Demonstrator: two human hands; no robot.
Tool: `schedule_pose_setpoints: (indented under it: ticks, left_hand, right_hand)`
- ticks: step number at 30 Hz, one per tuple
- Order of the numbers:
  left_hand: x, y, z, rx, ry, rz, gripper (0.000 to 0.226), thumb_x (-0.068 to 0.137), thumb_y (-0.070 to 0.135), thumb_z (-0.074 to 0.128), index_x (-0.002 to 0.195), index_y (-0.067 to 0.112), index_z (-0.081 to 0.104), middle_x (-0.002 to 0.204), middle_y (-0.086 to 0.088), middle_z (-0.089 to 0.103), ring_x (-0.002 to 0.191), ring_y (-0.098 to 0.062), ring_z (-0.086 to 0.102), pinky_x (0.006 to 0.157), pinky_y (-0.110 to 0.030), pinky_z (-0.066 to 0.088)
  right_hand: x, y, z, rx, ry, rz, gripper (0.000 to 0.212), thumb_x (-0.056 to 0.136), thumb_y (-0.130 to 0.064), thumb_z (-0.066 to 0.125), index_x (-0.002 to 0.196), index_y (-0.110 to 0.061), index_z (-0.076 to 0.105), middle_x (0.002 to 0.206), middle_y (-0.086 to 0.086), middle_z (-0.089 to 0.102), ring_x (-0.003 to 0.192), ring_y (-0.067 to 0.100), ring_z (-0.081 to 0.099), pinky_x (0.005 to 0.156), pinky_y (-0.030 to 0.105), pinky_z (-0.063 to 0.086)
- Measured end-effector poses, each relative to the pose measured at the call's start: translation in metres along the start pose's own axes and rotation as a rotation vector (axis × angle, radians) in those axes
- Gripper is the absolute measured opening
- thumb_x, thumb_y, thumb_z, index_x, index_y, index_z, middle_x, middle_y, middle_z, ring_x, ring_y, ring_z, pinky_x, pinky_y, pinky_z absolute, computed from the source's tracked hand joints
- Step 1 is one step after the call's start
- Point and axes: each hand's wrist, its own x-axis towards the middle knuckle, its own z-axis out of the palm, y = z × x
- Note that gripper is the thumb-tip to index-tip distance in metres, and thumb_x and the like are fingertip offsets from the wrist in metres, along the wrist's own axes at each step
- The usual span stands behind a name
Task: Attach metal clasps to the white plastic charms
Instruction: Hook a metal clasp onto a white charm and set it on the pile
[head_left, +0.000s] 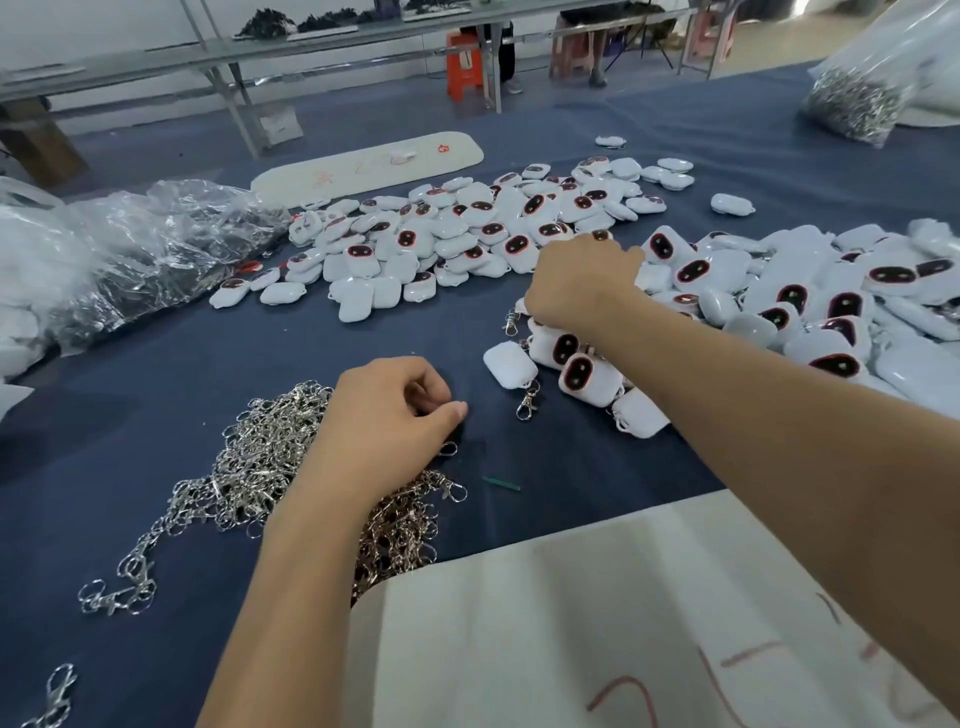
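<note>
Two bare hands work over the dark blue cloth-covered table (156, 395). The left hand (387, 415) rests on the tangled heap of silver metal swivel clasps (249, 467), fingers curled; whether it pinches a clasp cannot be told, as the fingertips hide it. The right hand (576, 286) reaches into the near pile of white rounded plastic charms with dark oval faces (779, 291), knuckles up, fingers bent down onto a charm; the grasp is likely but hidden. Several finished charms with clasps fitted (576, 371) lie just below that hand. Current step: picking parts. Next move requires bringing one clasp and one charm together and threading the ring through the charm's loop.
</note>
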Motion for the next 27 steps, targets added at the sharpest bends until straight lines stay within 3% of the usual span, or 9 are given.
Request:
schedule_pose_setpoints:
  ticks: [5,7,9,13,18,21,23,25,27]
  left_hand:
    - [-0.001,0.002,0.007,0.024,0.034,0.024,0.017,0.081,0.032,0.080,0.071,0.027,0.068,0.065,0.017,0.066,0.066,0.006,0.058,0.059,-0.016,0.039]
    - [-0.001,0.002,0.008,0.014,0.045,0.030,0.017,0.081,0.032,0.080,0.071,0.027,0.067,0.065,0.019,0.066,0.066,0.006,0.058,0.059,-0.017,0.039]
    - [-0.001,0.001,0.008,-0.002,0.049,0.035,0.017,0.081,0.031,0.080,0.071,0.027,0.067,0.066,0.022,0.066,0.066,0.005,0.058,0.059,-0.018,0.040]
    - [-0.002,0.000,0.004,0.002,0.021,0.050,0.016,0.081,0.030,0.081,0.072,0.027,0.068,0.067,0.015,0.067,0.066,0.000,0.059,0.058,-0.016,0.041]
    - [-0.003,0.000,-0.011,-0.052,-0.165,0.023,0.016,0.078,0.034,0.085,0.076,0.026,0.071,0.074,0.013,0.070,0.066,-0.006,0.063,0.063,-0.016,0.047]
    - [-0.004,-0.002,-0.024,-0.099,-0.300,-0.008,0.019,0.074,0.031,0.090,0.084,0.028,0.075,0.086,0.008,0.071,0.081,-0.017,0.066,0.075,-0.031,0.053]
    - [-0.006,-0.005,-0.030,-0.079,-0.358,-0.005,0.023,0.070,0.026,0.093,0.085,0.030,0.076,0.090,0.008,0.071,0.085,-0.016,0.067,0.078,-0.031,0.053]
    - [-0.007,-0.006,-0.033,-0.044,-0.382,0.002,0.025,0.069,0.022,0.094,0.084,0.030,0.076,0.088,0.008,0.071,0.083,-0.016,0.067,0.079,-0.032,0.054]
    - [-0.006,-0.006,-0.033,-0.026,-0.377,0.002,0.023,0.070,0.020,0.093,0.081,0.030,0.076,0.082,0.008,0.070,0.077,-0.013,0.067,0.075,-0.030,0.054]
  right_hand:
    - [-0.001,-0.008,0.009,0.018,0.041,-0.160,0.017,0.090,-0.029,0.060,0.085,-0.020,0.047,0.094,0.002,0.050,0.092,0.028,0.051,0.102,0.045,0.038]
    - [-0.006,-0.013,0.014,0.030,0.047,-0.255,0.017,0.093,-0.032,0.061,0.093,-0.020,0.049,0.103,0.005,0.055,0.098,0.029,0.053,0.106,0.047,0.040]
    - [-0.009,-0.020,0.020,0.096,0.058,-0.349,0.015,0.094,-0.023,0.062,0.103,-0.013,0.057,0.119,0.011,0.059,0.105,0.030,0.057,0.093,0.038,0.046]
    - [-0.016,-0.035,0.016,0.172,0.006,-0.480,0.047,0.093,-0.004,0.059,0.139,-0.012,0.060,0.136,0.012,0.060,0.127,0.031,0.055,0.103,0.037,0.048]
    - [-0.019,-0.038,0.000,-0.017,0.031,-0.458,0.026,0.088,0.001,0.062,0.111,-0.008,0.069,0.106,0.008,0.067,0.104,0.029,0.062,0.089,0.033,0.049]
    - [-0.026,-0.035,-0.008,-0.004,0.155,-0.380,0.023,0.087,0.004,0.062,0.077,-0.011,0.049,0.095,0.008,0.053,0.093,0.027,0.047,0.076,0.033,0.036]
    - [-0.035,-0.036,-0.006,0.108,0.268,-0.409,0.016,0.088,0.001,0.062,0.099,-0.011,0.062,0.116,0.012,0.055,0.107,0.029,0.049,0.083,0.031,0.038]
    - [-0.049,-0.039,0.003,0.326,0.281,-0.455,0.033,0.093,-0.004,0.061,0.125,-0.013,0.067,0.126,0.013,0.054,0.116,0.028,0.050,0.090,0.027,0.040]
    - [-0.070,-0.043,0.014,0.585,0.234,-0.448,0.033,0.096,-0.005,0.060,0.126,-0.016,0.069,0.126,0.012,0.055,0.112,0.026,0.055,0.088,0.028,0.043]
